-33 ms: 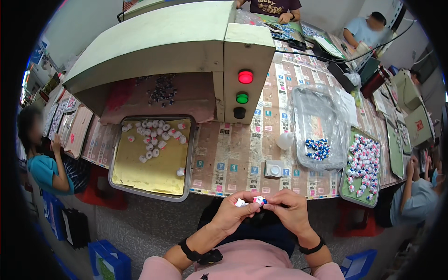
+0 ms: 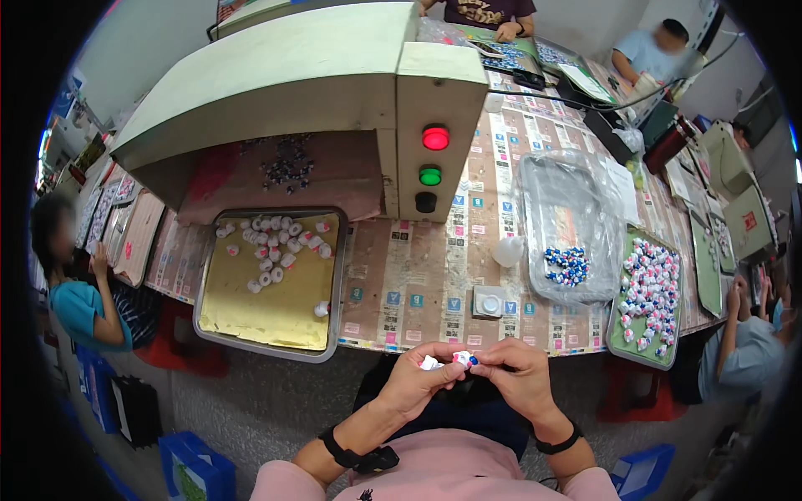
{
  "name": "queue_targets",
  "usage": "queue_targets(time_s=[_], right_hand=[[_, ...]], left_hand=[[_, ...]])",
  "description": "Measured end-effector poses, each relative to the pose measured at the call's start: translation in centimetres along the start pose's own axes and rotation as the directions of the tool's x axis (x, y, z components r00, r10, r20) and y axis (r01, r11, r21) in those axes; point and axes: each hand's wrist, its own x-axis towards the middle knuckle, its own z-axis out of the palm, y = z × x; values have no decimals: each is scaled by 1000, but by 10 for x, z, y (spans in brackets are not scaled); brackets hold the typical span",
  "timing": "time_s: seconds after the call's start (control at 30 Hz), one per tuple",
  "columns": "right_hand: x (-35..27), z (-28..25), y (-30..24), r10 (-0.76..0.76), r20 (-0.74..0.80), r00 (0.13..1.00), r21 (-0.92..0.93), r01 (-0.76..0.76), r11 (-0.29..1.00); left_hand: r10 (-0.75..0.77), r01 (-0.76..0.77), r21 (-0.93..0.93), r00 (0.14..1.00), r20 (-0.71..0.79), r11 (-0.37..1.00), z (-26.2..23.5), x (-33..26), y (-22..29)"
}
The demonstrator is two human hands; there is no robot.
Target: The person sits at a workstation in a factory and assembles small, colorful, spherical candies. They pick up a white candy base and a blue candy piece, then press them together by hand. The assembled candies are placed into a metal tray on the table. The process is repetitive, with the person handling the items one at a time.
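In front of my body, my left hand [image 2: 413,380] is closed round a small white-and-pink figure [image 2: 461,357], held between thumb and fingers. A second white piece [image 2: 430,363] rests in the same hand, nearer the palm. From the other side, my right hand [image 2: 520,374] pinches a small blue piece [image 2: 474,361] against the figure; whether the two are joined cannot be made out. Ahead and left, a grey-rimmed tray [image 2: 332,292] with a yellow lining holds several white-and-pink pieces [image 2: 276,242]. Small blue pieces [image 2: 568,267] lie in a plastic-covered grey tray [image 2: 547,188] on the right.
A pale metal machine [image 2: 276,92] with red and green lights stands behind the yellow-lined tray. A green tray [image 2: 625,338] of white, blue and pink figures sits at the right edge. A square white container [image 2: 489,302] and a rounded translucent bottle [image 2: 509,251] stand mid-table. Other people sit around.
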Motion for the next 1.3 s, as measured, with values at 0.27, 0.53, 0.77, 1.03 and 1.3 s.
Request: queue_targets(time_s=[0.27,0.53,0.77,1.03,1.3], right_hand=[[-2,-21,-6,-64,-19,998,72,65,995],[-44,-164,36,-2,-809,588,-301,-411,860],[-72,-226,88,49,-847,530,-331,-596,731],[-35,-187,76,-210,-625,752,-633,-331,699],[67,-107,63,-223,-280,934,-696,-38,717]], left_hand=[[20,-20,-17,1000,19,1000,16,0,2],[-20,5,-275,998,-53,961,12,-9,16],[-73,76,-298,997,19,951,9,-9,12],[-54,58,-302,998,21,952,-3,-14,7],[-75,82,-268,996,38,960,-2,-16,5]])
